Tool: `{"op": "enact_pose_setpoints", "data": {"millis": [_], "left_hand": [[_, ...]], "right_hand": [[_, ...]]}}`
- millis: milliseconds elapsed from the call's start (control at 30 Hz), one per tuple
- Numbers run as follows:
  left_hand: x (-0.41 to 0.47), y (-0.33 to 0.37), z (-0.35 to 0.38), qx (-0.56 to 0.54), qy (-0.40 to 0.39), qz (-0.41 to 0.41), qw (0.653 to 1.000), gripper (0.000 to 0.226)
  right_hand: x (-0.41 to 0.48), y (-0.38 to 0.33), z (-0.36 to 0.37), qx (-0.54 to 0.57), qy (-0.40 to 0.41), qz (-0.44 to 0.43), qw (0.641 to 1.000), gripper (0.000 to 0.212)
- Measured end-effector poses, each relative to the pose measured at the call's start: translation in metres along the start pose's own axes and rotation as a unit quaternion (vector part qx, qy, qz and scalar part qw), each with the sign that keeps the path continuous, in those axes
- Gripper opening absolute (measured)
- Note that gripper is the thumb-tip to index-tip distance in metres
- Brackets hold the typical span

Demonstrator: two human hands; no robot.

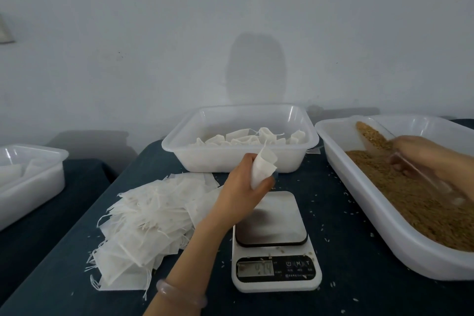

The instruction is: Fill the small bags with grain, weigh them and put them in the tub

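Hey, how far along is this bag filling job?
Done: several filled bags lie in the tub. In hand: the left hand holds an open bag above the scale, whose platform is bare; the right hand holds a scoop in the grain tray. Left: filling and weighing this bag, then the big pile of empty bags beside the scale.

Dark blue tablecloth (333, 202), plain pale wall (154, 33) behind, translucent pink bangle (177, 291)
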State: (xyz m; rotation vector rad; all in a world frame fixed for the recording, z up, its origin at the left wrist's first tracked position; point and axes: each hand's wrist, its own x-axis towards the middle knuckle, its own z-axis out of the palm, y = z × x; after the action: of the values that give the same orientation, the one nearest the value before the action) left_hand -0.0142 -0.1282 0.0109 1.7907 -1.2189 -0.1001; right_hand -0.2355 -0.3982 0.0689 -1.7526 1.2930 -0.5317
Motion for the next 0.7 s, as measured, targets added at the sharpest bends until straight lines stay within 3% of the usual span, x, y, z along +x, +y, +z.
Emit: {"op": "enact_pose_setpoints", "data": {"millis": [167,400,700], "left_hand": [[-0.001,0.000,0.000,0.004,-0.020,-0.008,1.000,0.028],[0.000,-0.002,-0.001,0.001,-0.024,-0.019,1.000,0.031],[-0.001,-0.002,-0.003,0.006,-0.017,-0.017,1.000,0.032]], "right_hand": [[-0.008,-0.010,0.009,0.060,-0.081,-0.097,0.990,0.023],[-0.044,-0.045,0.035,-0.038,-0.204,-0.244,0.947,0.027],[-0.063,-0.064,0.047,-0.176,-0.216,-0.294,0.914,0.029]]}}
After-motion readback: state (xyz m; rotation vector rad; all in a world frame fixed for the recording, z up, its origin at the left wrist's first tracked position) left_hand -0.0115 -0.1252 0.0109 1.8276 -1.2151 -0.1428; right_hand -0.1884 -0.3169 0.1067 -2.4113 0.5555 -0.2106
